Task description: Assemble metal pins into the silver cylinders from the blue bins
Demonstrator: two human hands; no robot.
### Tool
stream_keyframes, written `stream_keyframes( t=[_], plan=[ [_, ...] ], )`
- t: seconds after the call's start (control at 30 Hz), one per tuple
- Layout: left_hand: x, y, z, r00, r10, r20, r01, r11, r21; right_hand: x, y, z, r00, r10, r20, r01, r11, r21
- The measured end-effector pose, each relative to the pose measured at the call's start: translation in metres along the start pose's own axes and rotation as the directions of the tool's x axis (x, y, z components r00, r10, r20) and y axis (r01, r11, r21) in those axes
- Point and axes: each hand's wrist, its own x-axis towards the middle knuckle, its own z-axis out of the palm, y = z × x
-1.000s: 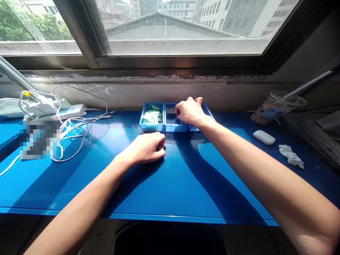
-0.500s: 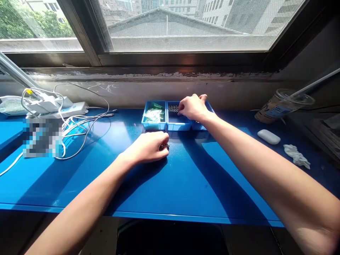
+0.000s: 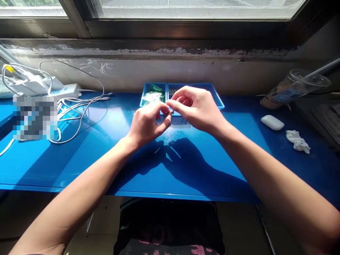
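Note:
Raised over the table in front of the bins, my left hand (image 3: 148, 122) pinches a small dark metal part (image 3: 170, 112) between thumb and fingers. My right hand (image 3: 200, 108) meets it from the right, thumb and forefinger pressed together at the part's end. Whatever lies in the right fingertips is too small to make out. Just behind the hands stand three blue bins side by side. Green-and-white packets (image 3: 154, 95) fill the left bin (image 3: 141, 101). Small round metal pieces (image 3: 173, 91) lie in the middle one, partly hidden by my right hand. The right bin (image 3: 220, 101) is mostly covered too.
On the left lie tangled white cables (image 3: 79, 109) and a power strip (image 3: 66, 91). A plastic cup with a straw (image 3: 289, 90), a white rounded case (image 3: 272, 122) and a crumpled tissue (image 3: 298, 141) are on the right. The window wall bounds the blue table (image 3: 106, 170) behind.
My right hand has come back from the bins to meet my left hand. The left hand has lifted with the metal part. The view has tilted downward.

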Motion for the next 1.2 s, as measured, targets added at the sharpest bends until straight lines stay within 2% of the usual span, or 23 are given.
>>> stream_keyframes(
  t=[0.13,0.3,0.5,0.6,0.67,0.73,0.83,0.93,1.07,1.2],
  plan=[
    [-0.001,0.001,0.001,0.997,0.022,-0.077,-0.023,1.000,-0.003,-0.010,-0.001,0.005,0.992,0.051,0.112,-0.070,0.983,0.170],
    [-0.001,0.001,0.002,0.991,0.007,-0.132,-0.008,1.000,-0.003,-0.006,0.002,0.002,0.962,0.185,0.200,-0.246,0.906,0.345],
    [-0.001,-0.002,0.003,0.969,0.094,-0.227,-0.104,0.994,-0.032,-0.007,0.003,-0.002,0.955,0.159,0.251,-0.256,0.871,0.420],
    [0.001,-0.004,0.004,0.961,0.088,-0.261,-0.104,0.993,-0.050,0.001,0.001,-0.015,0.981,0.147,0.122,-0.176,0.945,0.276],
    [0.002,-0.003,0.003,0.964,0.096,-0.247,-0.114,0.992,-0.060,0.011,0.001,-0.027,0.994,0.106,0.009,-0.106,0.991,0.076],
    [0.003,-0.002,0.001,0.966,0.139,-0.217,-0.153,0.987,-0.048,0.023,0.006,-0.035,0.996,0.081,-0.042,-0.086,0.987,-0.138],
    [0.003,0.000,-0.002,0.961,0.205,-0.184,-0.213,0.977,-0.025,0.038,0.021,-0.035,0.995,0.096,0.000,-0.090,0.933,-0.349],
    [0.003,0.000,-0.003,0.958,0.231,-0.171,-0.238,0.971,-0.024,0.047,0.035,-0.028,0.979,0.160,0.124,-0.080,0.867,-0.491],
    [0.003,-0.001,-0.003,0.957,0.243,-0.156,-0.249,0.968,-0.021,0.055,0.044,-0.022,0.925,0.290,0.244,-0.078,0.776,-0.625],
    [0.003,0.000,-0.003,0.959,0.246,-0.141,-0.251,0.968,-0.020,0.061,0.045,-0.023,0.905,0.310,0.290,-0.023,0.719,-0.694]
  ],
)
